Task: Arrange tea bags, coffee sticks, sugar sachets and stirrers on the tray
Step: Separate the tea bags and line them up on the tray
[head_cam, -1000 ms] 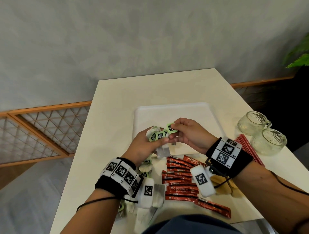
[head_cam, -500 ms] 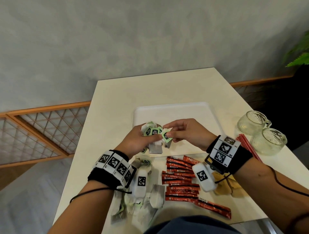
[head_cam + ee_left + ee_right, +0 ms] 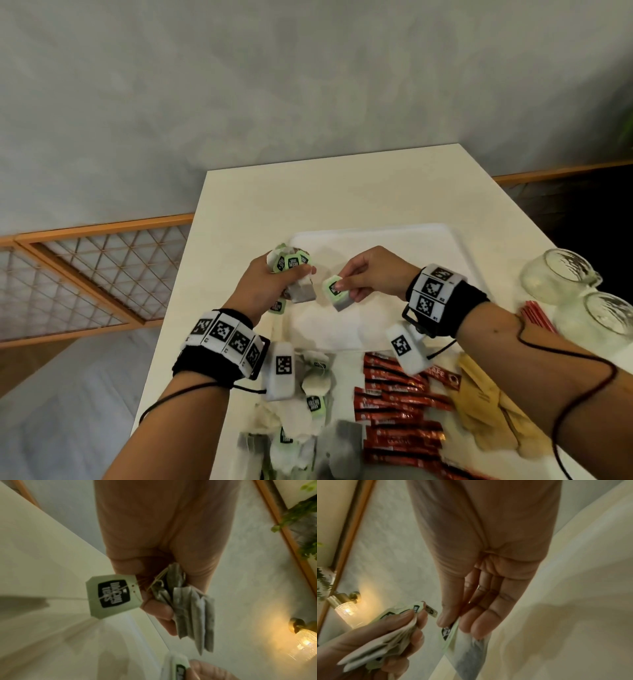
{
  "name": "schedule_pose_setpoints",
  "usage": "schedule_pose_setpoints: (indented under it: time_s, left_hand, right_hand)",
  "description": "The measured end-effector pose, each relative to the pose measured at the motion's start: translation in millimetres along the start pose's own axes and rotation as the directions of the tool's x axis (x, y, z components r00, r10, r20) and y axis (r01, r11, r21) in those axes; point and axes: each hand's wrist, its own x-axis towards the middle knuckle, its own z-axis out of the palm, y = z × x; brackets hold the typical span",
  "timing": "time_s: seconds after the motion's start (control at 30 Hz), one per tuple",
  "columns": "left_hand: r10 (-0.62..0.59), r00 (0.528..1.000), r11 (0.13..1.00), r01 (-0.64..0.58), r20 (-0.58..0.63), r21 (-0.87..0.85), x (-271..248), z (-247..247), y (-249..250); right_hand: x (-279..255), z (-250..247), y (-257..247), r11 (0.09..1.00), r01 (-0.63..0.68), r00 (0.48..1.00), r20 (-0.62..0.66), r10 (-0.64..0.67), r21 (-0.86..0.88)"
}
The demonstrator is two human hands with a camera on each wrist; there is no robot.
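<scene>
Worktop carries white tray; both hands above its near-left part, close but apart. Near edge: coffee sticks, loose tea bags, tan sachets, probably sugar. Two glass mugs right, red stirrers beside them. Left hand clamps a bunch of tea bags, tags up. Right hand pinches one tea bag by thumb and fingers.
</scene>
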Motion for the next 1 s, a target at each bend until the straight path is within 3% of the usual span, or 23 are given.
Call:
schedule_pose_setpoints:
  time_s: [0.17,0.47,0.7,1.0]
  left_hand:
    - [-0.043,0.999,0.996,0.042,-0.017,-0.079,22.6,-9.6,-13.9]
    - [-0.092,0.994,0.994,0.088,-0.051,-0.06,56.2,-26.2,-23.9]
    - [-0.083,0.997,0.995,0.082,-0.003,-0.059,64.8,-26.8,-24.0]
    - [-0.115,0.993,0.991,0.114,-0.01,-0.076,68.2,-23.4,-25.3]
  right_hand:
    - [58.4,12.2,-6.0,0.996,-0.051,0.998,0.024,0.05,0.072]
    - [146.9,12.8,-15.3,0.993,-0.08,0.965,-0.244,0.099,0.085]
    - [165.8,18.0,-17.8,1.0,0.009,0.939,-0.343,-0.002,0.018]
    - [172.9,19.8,-17.3,0.997,0.009,0.938,-0.345,-0.035,-0.076]
